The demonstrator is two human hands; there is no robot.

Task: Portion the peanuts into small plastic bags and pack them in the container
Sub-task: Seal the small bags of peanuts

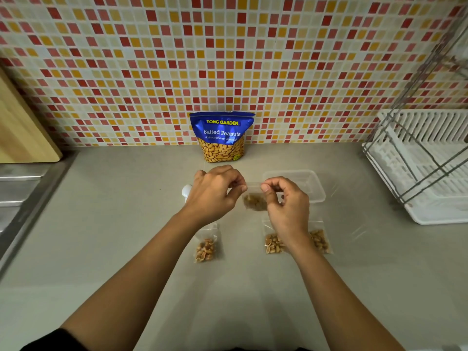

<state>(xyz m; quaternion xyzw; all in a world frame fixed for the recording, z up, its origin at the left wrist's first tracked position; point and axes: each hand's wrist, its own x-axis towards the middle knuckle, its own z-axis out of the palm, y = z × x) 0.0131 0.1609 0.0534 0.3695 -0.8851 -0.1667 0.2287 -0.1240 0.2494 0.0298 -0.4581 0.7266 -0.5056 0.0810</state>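
While both hands pinch it by its top edge above the grey counter [114, 224], a small clear bag [254, 200] of peanuts hangs between them, blurred: left hand [215, 192] with fingers curled shut on the left corner, right hand [286, 201] with thumb and fingertips closed on the right corner. Peanut pouch [222, 136], blue, printed "Salted Peanuts", upright against the mosaic tile wall [228, 59]. Clear plastic container [307, 183], open, just behind the right hand. Filled bag [205, 247] flat on the counter under the left forearm; two filled bags [320, 240] under the right wrist. White object [187, 190], partly hidden by the left hand. White dish rack [430, 168] at right; wooden board [22, 127] at left.
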